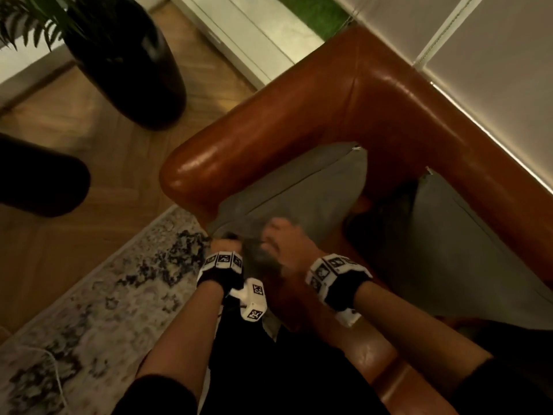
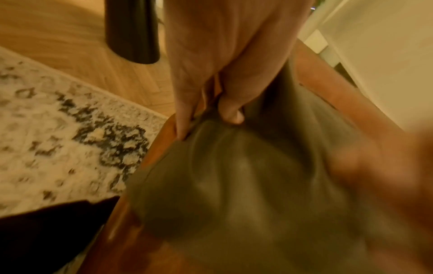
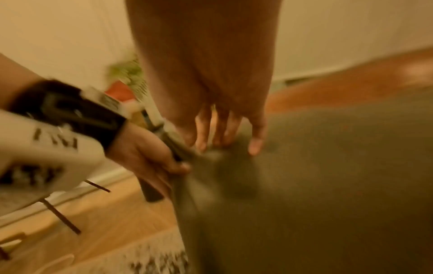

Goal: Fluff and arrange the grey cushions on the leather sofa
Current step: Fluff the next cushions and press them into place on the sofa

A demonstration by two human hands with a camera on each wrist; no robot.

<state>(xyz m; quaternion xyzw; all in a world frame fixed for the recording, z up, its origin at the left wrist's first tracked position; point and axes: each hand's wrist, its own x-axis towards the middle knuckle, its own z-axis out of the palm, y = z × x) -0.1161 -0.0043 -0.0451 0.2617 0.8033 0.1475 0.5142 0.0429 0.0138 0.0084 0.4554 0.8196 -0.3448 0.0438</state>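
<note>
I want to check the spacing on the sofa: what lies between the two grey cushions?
In the head view, a dark object lies on the sofa between the held cushion and the second cushion; it is too dim to identify.

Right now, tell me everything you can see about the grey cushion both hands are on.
The grey cushion is soft, matte fabric with a piped seam, leaning in the corner of the brown leather sofa against its armrest. Its near corner is bunched: the left hand grips it, and the right hand rests straight fingers on its creased face.
</note>
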